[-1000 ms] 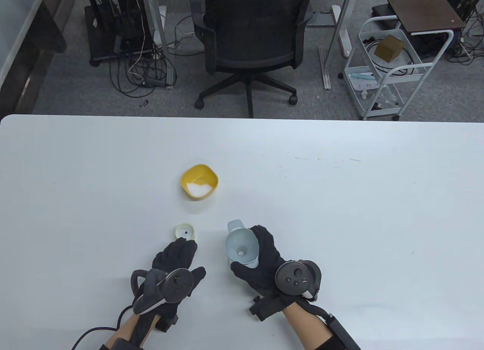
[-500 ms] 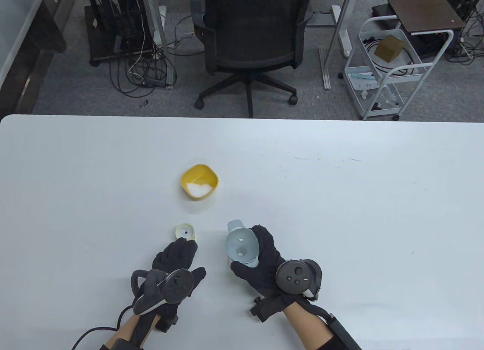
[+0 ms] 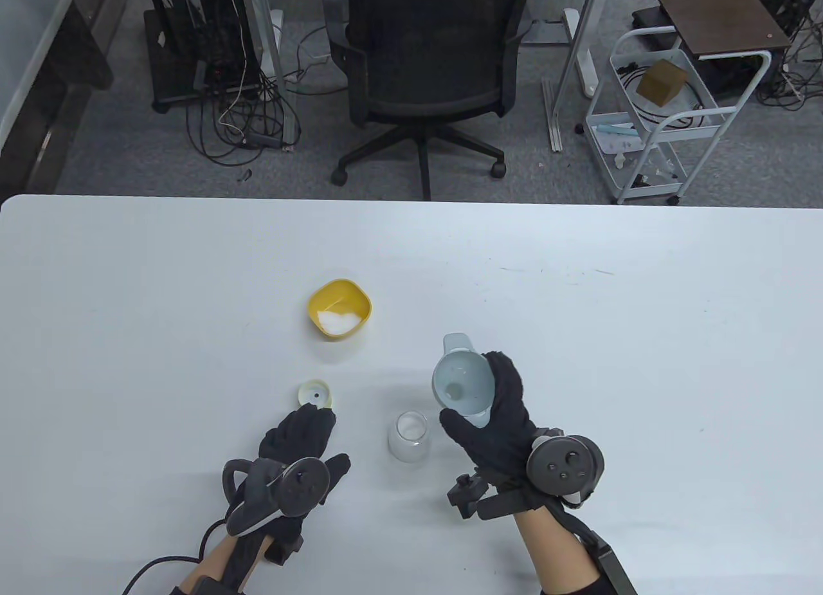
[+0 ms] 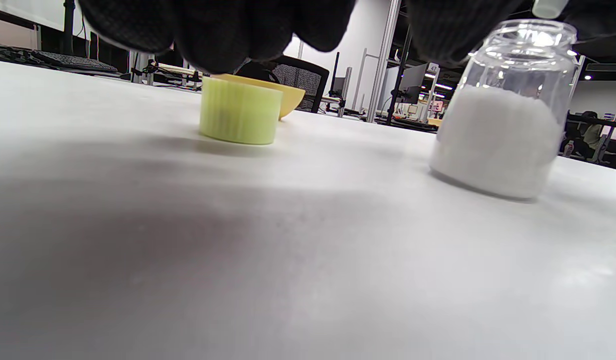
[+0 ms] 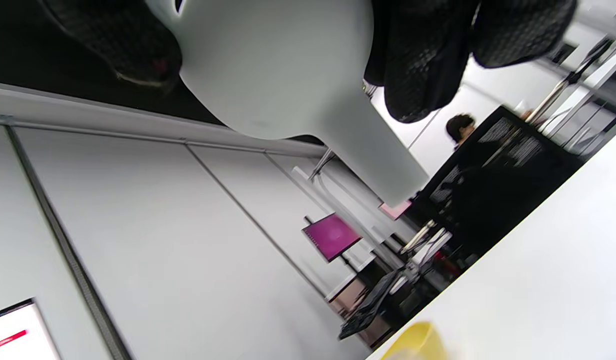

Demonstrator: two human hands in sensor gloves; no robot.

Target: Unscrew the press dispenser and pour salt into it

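The clear dispenser jar (image 3: 409, 435) stands open on the table, mostly full of white salt; it also shows in the left wrist view (image 4: 503, 110). My right hand (image 3: 498, 421) grips a pale grey funnel (image 3: 461, 381) and holds it in the air to the right of the jar; its spout shows in the right wrist view (image 5: 298, 85). The pale green cap (image 3: 316, 393) lies on the table, also seen in the left wrist view (image 4: 239, 111). My left hand (image 3: 302, 437) rests on the table just below the cap, holding nothing. A yellow bowl (image 3: 339, 309) holds some salt.
The white table's far edge (image 3: 411, 199) runs across the table view, with an office chair (image 3: 427, 61) and a white cart (image 3: 656, 119) on the floor beyond. The yellow bowl's rim shows in the right wrist view (image 5: 413, 342).
My right hand has lifted the funnel off the jar and moved it up and to the right, leaving the jar's mouth uncovered. My left hand has not moved.
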